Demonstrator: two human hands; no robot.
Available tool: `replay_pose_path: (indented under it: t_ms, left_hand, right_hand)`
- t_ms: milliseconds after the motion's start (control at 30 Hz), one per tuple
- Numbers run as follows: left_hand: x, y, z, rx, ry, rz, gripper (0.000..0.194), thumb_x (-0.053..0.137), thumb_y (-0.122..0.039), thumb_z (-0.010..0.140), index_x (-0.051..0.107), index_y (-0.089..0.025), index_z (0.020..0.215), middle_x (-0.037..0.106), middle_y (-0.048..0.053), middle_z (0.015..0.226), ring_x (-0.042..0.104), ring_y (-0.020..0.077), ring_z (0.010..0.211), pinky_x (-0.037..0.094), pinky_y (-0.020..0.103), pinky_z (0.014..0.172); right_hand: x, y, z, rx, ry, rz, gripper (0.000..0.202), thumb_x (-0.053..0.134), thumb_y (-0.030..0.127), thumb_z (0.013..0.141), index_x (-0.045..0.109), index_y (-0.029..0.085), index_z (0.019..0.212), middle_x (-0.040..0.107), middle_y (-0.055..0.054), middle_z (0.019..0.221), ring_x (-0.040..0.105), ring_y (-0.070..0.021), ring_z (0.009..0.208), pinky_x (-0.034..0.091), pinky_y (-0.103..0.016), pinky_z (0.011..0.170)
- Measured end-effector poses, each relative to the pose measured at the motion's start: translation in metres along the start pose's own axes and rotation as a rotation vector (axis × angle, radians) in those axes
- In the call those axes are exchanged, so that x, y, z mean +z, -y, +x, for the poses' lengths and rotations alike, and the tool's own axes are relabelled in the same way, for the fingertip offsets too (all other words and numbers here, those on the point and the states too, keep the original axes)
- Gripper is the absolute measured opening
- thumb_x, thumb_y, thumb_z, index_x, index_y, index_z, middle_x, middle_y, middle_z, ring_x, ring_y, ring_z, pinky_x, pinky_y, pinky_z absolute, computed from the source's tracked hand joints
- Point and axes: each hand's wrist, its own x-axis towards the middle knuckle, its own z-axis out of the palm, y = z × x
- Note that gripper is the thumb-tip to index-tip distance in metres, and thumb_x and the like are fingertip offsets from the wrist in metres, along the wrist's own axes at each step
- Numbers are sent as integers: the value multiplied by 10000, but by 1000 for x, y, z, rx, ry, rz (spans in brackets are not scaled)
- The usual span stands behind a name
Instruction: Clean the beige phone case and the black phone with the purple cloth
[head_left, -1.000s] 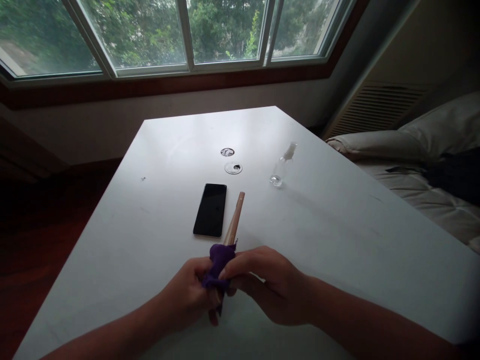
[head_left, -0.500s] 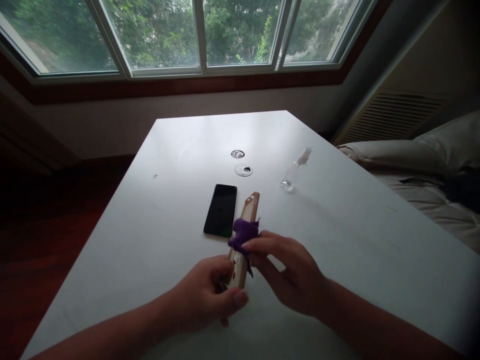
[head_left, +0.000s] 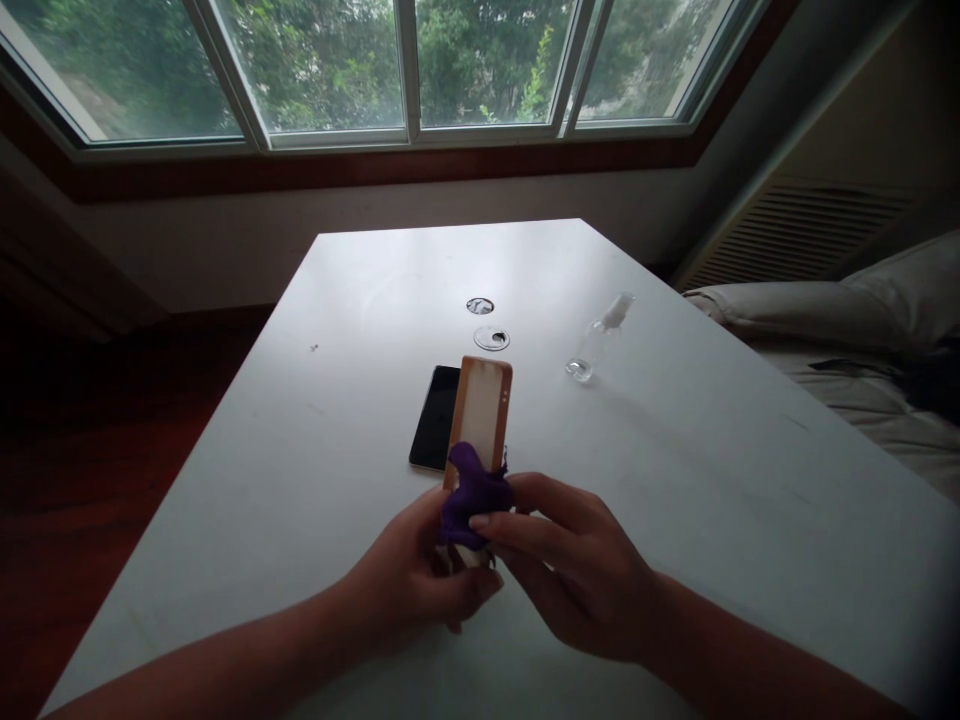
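**White counter [head_left: 262, 450], phone case [head_left: 484, 405] in left hand [head_left: 424, 560], purple cloth [head_left: 471, 500] in right hand [head_left: 581, 560]**

Room, outermost first: wide window [head_left: 409, 80] beyond the far edge, green foliage [head_left: 322, 70] behind the glass. Red-brown floor [head_left: 112, 500] past the left edge. Pale padded couch [head_left: 870, 340] and louvred vent [head_left: 802, 230] past the right edge.

Counter: white, glossiest towards the far edge.

Hands: both over the near part. Left grasps the near end of the phone case; right pinches the purple cloth.

Phone [head_left: 431, 425]: dark, flat on the counter, long side slanting towards the far edge, partly hidden behind the case. Touching or not, cannot tell.

Phone case: brown rim, pale inner face showing. Long axis runs away from the person, far end leaning slightly right.

Spray bottle [head_left: 596, 345]: clear, nearer the right edge.

Cloth: bunched across the near half of the case, just left of the right hand's fingers. Right hand nearer the cloth, left nearer the case's near end.

Smallest: nearer disc [head_left: 492, 339] and farther disc [head_left: 480, 306], flat, between phone and far edge.
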Motion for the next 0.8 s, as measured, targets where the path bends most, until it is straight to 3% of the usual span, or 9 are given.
replay_pose_path:
  t_ms: [200,300,400,633,800]
  left_hand:
    - [2,6,-1,21,-87,141,464,827,-385,754,528,-141,1012,495,9,867,476,61,625,403,173,502]
    - [4,7,-3,60,-148,161,444,833,-370,745,525,-150,978,467,26,963,475,85,726,403,185,546]
    - [4,7,-4,103,-216,194,413,816,-364,764,510,-159,952,456,39,1012,481,104,767,415,195,555]
    - [4,7,-5,126,-264,236,410,789,-399,795,521,-160,991,460,31,969,464,98,738,408,189,543]
    - [10,-3,-4,133,-225,175,430,721,-417,858,529,-149,1133,515,36,940,497,78,644,457,202,534]
  right_hand:
    - [-3,-4,2,91,-245,-22,467,589,-29,852,611,204,1257,602,-82,1069,607,-149,882,517,-275,706]
    - [-1,-8,2,182,-377,-11,417,588,-13,877,628,214,1225,591,-74,1082,604,-143,896,524,-280,718]
    - [1,-13,-1,261,-428,29,370,586,25,905,637,233,1207,591,-67,1102,604,-144,914,545,-281,725]
    - [0,-16,0,272,-350,86,335,588,40,913,636,223,1190,607,-59,1065,610,-119,842,531,-253,690]
    - [-4,-2,4,125,-94,160,358,595,5,873,639,171,1186,617,-76,1001,610,-120,810,510,-246,671]
